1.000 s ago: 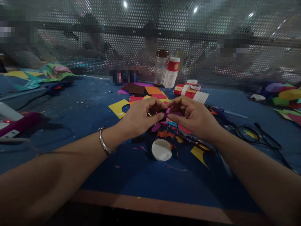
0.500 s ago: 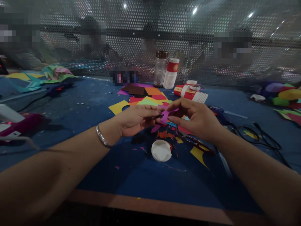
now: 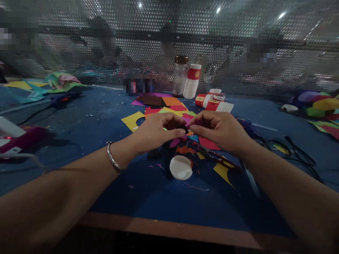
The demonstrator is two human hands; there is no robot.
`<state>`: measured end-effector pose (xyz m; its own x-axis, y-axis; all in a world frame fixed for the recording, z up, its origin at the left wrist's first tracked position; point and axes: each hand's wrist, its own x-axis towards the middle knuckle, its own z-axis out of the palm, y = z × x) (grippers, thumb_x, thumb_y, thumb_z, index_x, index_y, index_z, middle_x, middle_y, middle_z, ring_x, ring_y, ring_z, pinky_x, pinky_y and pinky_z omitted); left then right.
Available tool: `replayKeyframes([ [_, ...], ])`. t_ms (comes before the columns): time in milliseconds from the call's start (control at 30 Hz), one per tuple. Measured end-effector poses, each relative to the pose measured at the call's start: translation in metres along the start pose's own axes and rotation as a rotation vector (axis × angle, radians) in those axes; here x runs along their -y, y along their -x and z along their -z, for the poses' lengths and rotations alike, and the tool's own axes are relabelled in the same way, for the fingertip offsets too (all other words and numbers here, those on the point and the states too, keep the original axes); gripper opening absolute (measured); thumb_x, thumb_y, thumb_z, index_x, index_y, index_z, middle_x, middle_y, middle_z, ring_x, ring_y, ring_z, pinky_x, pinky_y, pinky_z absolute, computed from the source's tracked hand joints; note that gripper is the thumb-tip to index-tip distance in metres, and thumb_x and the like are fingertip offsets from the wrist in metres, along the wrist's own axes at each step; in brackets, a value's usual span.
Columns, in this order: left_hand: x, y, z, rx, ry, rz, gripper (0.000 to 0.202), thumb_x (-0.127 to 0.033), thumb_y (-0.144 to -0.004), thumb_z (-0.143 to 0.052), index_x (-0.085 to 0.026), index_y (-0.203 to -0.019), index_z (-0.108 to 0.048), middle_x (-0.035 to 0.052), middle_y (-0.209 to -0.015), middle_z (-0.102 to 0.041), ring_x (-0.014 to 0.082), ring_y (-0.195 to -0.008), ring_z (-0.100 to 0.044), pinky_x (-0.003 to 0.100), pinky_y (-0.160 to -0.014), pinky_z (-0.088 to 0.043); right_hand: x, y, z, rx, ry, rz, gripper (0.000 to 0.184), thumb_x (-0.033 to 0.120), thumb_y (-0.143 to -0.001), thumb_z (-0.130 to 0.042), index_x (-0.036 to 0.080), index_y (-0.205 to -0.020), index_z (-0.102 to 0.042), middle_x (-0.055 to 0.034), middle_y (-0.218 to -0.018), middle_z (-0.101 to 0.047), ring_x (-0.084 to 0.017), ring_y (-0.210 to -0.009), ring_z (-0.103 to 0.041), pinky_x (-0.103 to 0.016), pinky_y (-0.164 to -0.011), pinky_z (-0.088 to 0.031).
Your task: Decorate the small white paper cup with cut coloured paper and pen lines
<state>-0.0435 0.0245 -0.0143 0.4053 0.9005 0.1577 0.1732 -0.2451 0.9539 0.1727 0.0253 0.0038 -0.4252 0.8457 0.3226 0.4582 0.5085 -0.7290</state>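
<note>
Blue desk (image 3: 100,106), seen from the head view, strewn with coloured paper offcuts. At mid-desk the left hand (image 3: 156,132) and the right hand (image 3: 221,130) meet fingertip to fingertip, lifted a little above the surface. Each grip is narrow, thumb and forefinger pinched on opposite ends of the same small paper piece (image 3: 186,127), which is dark with a purple edge; its exact shape cannot be told. A metal bracelet (image 3: 112,161) circles the left wrist. Directly below the hands, toward the near edge, lies a white round disc (image 3: 181,167) among the scraps, with scissors (image 3: 219,158) just to its right under the right wrist. A yellow sheet (image 3: 132,121) with a circular cut-out lies just left of the left hand. Toward the far edge stand a clear bottle (image 3: 180,76) and an upright stack of paper cups (image 3: 192,82), touching or nearly so; a second cup stack (image 3: 215,103) lies on its side near them. Black cables (image 3: 291,151) run along the right side, and a glue gun (image 3: 16,139) rests at the left edge.
</note>
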Motion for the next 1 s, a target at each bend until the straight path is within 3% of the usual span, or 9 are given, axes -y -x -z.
replayKeyframes([
  [133, 0.003, -0.002, 0.001, -0.006, -0.142, -0.076, 0.018, -0.026, -0.080, -0.073, -0.015, -0.095, -0.072, 0.0026, -0.086, -0.074, 0.0156, -0.080, -0.065, 0.031, -0.077, -0.050, 0.003, 0.000, -0.003, -0.003, -0.017, -0.013, 0.028, 0.044, -0.081, -0.079, 0.017, -0.083, -0.072, -0.0001, -0.069, -0.067, -0.014, -0.063, -0.055, -0.029, -0.059, -0.043],
  [267, 0.003, -0.003, 0.002, -0.021, -0.212, -0.066, 0.009, -0.023, -0.080, -0.072, -0.016, -0.085, -0.071, 0.0001, -0.076, -0.070, 0.0133, -0.071, -0.060, 0.028, -0.067, -0.046, 0.004, -0.001, -0.004, -0.001, -0.029, -0.025, 0.029, 0.045, -0.078, -0.080, 0.017, -0.081, -0.072, 0.0002, -0.068, -0.066, -0.014, -0.063, -0.055, -0.029, -0.059, -0.042],
  [433, 0.001, -0.004, 0.002, -0.088, -0.132, -0.026, 0.003, -0.015, -0.079, -0.074, -0.015, -0.081, -0.071, -0.0024, -0.072, -0.068, 0.0103, -0.067, -0.059, 0.025, -0.067, -0.045, 0.001, -0.002, 0.005, -0.078, -0.018, -0.081, 0.028, 0.045, -0.079, -0.079, 0.020, -0.088, -0.072, -0.0017, -0.073, -0.069, -0.016, -0.064, -0.059, -0.031, -0.060, -0.047],
  [600, -0.003, -0.004, -0.002, -0.176, 0.148, 0.116, 0.007, -0.009, -0.079, -0.073, -0.014, -0.077, -0.069, -0.0010, -0.068, -0.068, 0.0098, -0.064, -0.061, 0.023, -0.062, -0.046, 0.000, -0.002, 0.036, -0.222, 0.362, -0.123, 0.009, 0.030, -0.082, -0.072, 0.021, -0.082, -0.071, -0.0026, -0.077, -0.071, -0.018, -0.068, -0.062, -0.032, -0.064, -0.046],
  [700, -0.005, -0.004, -0.003, -0.209, 0.305, 0.206, 0.008, -0.008, -0.081, -0.072, -0.014, -0.076, -0.069, -0.0011, -0.066, -0.067, 0.0092, -0.063, -0.062, 0.021, -0.060, -0.044, -0.005, 0.002, 0.063, -0.238, 0.793, -0.360, 0.005, 0.026, -0.085, -0.070, 0.022, -0.085, -0.071, -0.0019, -0.077, -0.071, -0.018, -0.073, -0.065, -0.031, -0.070, -0.045],
  [767, -0.005, -0.004, -0.003, -0.220, 0.388, 0.244, 0.009, -0.010, -0.083, -0.072, -0.014, -0.075, -0.070, -0.0010, -0.066, -0.067, 0.0087, -0.062, -0.062, 0.021, -0.059, -0.044, -0.015, 0.006, 0.080, -0.265, 0.887, -0.463, 0.005, 0.023, -0.086, -0.069, 0.020, -0.083, -0.070, -0.0053, -0.080, -0.072, -0.020, -0.075, -0.064, -0.032, -0.070, -0.043],
  [900, -0.004, -0.005, -0.003, -0.249, 0.524, 0.259, 0.013, -0.012, -0.083, -0.073, -0.014, -0.071, -0.070, -0.0006, -0.066, -0.066, 0.0089, -0.062, -0.062, 0.020, -0.057, -0.042, -0.043, 0.014, 0.101, -0.211, 1.008, -0.616, 0.022, 0.034, -0.088, -0.069, 0.020, -0.071, -0.064, -0.0123, -0.083, -0.072, -0.023, -0.075, -0.061, -0.035, -0.067, -0.039],
  [1000, -0.004, -0.004, -0.003, -0.280, 0.560, 0.263, 0.012, -0.011, -0.082, -0.074, -0.013, -0.071, -0.072, -0.0005, -0.069, -0.065, 0.0075, -0.061, -0.060, 0.020, -0.054, -0.040, -0.064, 0.016, 0.103, -0.144, 1.060, -0.705, 0.029, 0.046, -0.088, -0.067, 0.020, -0.076, -0.066, -0.0154, -0.088, -0.073, -0.028, -0.082, -0.064, -0.036, -0.067, -0.039],
])
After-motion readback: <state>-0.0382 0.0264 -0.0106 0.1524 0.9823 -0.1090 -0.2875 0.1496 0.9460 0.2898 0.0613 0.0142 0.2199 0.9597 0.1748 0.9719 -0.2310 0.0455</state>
